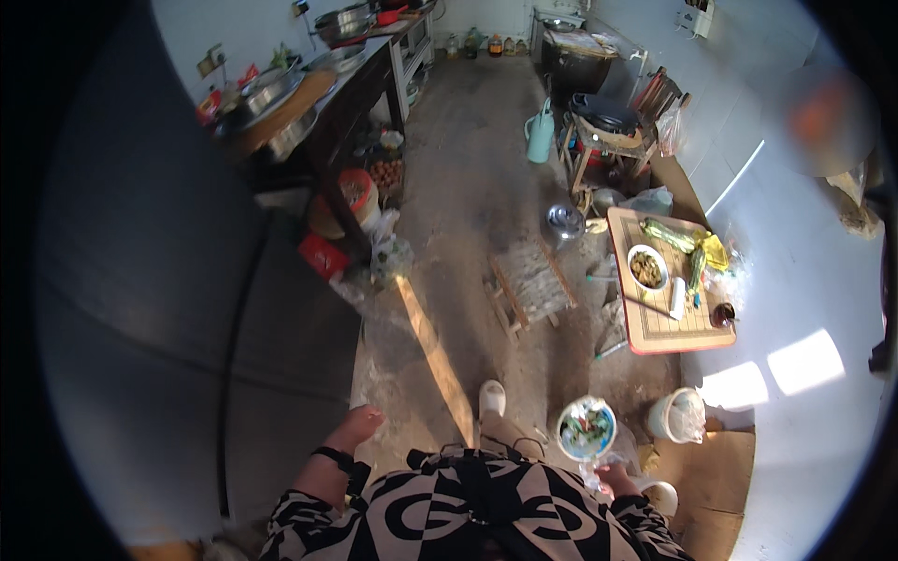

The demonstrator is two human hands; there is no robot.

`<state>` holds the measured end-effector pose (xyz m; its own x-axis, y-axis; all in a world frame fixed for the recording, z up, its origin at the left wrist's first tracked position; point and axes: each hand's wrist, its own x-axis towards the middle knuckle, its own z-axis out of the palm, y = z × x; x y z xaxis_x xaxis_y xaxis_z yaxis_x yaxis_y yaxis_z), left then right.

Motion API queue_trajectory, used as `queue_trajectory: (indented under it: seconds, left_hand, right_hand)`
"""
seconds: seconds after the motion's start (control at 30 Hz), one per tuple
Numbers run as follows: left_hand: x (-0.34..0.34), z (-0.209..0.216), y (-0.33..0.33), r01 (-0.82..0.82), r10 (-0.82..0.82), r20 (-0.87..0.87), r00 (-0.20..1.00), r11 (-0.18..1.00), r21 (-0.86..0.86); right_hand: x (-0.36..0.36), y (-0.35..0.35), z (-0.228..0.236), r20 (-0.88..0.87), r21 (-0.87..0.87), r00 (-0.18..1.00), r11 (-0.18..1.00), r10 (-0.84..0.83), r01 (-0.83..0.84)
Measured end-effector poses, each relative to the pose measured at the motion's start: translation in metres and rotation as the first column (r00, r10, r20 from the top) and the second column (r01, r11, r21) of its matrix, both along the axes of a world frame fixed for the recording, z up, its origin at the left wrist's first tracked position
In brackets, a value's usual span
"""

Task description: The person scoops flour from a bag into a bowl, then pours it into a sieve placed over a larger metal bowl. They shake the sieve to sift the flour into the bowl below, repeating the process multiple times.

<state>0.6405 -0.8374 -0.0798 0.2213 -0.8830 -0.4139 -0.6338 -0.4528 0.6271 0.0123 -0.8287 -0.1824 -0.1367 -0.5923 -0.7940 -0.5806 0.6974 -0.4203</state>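
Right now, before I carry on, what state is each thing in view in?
Left hand: nothing visible in it, closure unclear
Right hand: beside clear plastic, grip unclear
Scrap bucket: open, holding leafy scraps
White bin: open, with a pale bag in it
Small table: standing, laden
White bowl: upright, uncovered, holding food
Low stool: standing upright
Mint-green jug: upright on the floor

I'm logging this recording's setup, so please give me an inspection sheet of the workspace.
Surface: low table holds a white bowl of food and green vegetables.
Things at hand: clear plastic beside a bucket of green scraps.
Clutter: plastic bag and red box at left.
Left fingers: nothing seen in them.
Right fingers: at the clear plastic, grip unclear.
Cables: cannot tell beside the wall socket.
Surroundings: wooden stool ahead, pale green jug beyond.
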Motion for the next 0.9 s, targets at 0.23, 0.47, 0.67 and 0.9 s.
queue_trajectory:
  seconds: [0.23, 0.47, 0.67, 0.9]
  left_hand:
    - [0.083, -0.027, -0.174, 0.106, -0.108, -0.005, 0.994, 0.975, 0.195]
    - [0.164, -0.008, -0.292, 0.067, 0.021, -0.178, 0.984, 0.878, 0.473]
    - [0.252, -0.078, -0.46, 0.153, -0.002, -0.256, 0.967, 0.809, 0.568]
    - [0.254, -0.023, -0.712, 0.351, -0.366, 0.01, 0.931, 0.901, 0.253]
  right_hand:
    - [0.049, -0.189, -0.042, -0.098, 0.119, 0.985, 0.985, 0.14, -0.128]
    - [0.194, -0.506, 0.038, -0.2, -0.361, 0.94, 0.872, 0.275, -0.331]
    - [0.278, -0.657, 0.084, -0.207, -0.61, 0.965, 0.75, 0.162, -0.257]
    - [0.257, -0.686, 0.022, -0.347, -0.112, 0.922, 0.968, 0.172, -0.223]
